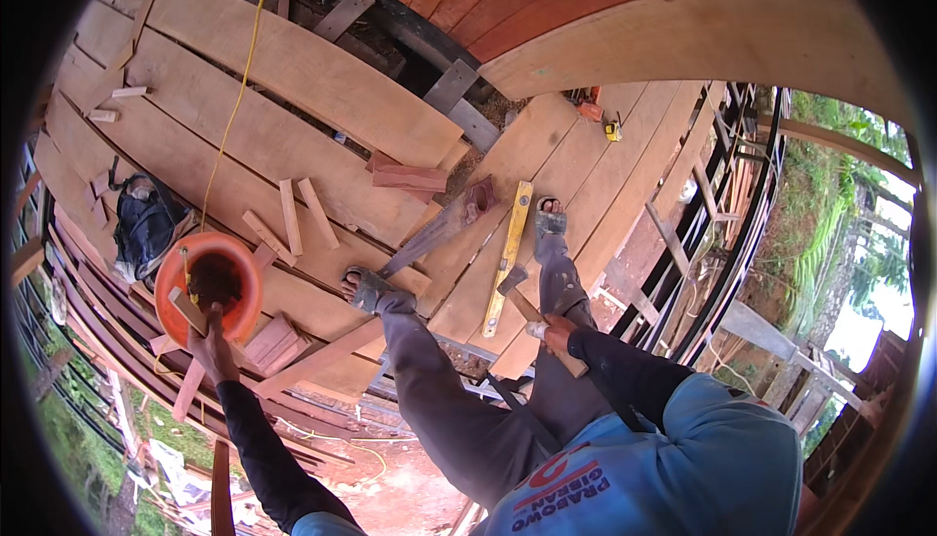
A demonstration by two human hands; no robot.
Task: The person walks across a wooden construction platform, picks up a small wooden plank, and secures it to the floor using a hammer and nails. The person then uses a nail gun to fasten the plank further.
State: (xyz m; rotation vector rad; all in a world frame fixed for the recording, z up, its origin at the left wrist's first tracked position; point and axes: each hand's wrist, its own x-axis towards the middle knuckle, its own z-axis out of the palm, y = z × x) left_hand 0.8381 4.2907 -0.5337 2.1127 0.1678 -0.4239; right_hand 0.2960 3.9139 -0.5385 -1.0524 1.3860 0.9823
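Observation:
My left hand (209, 343) reaches to the rim of an orange bucket (250, 287) and is closed on a small pale wood block (186, 310). Dark contents, too shaded to make out, lie inside the bucket. Close to my right thigh, my right hand (560, 334) grips the wooden handle of a hatchet (511, 279), its grey head pointing away from me. Beside the hatchet head lies a yellow spirit level (508, 261). A handsaw (439, 226) rests on the boards between my feet, near my left sandal.
Wooden planks (322, 97) form the deck, with dark gaps at the far side. Loose offcuts (291, 216), a dark bag (144, 219) and a yellow cord (239, 97) lie left. A tape measure (613, 132) sits far right. Open framing (673, 233) drops away at the right.

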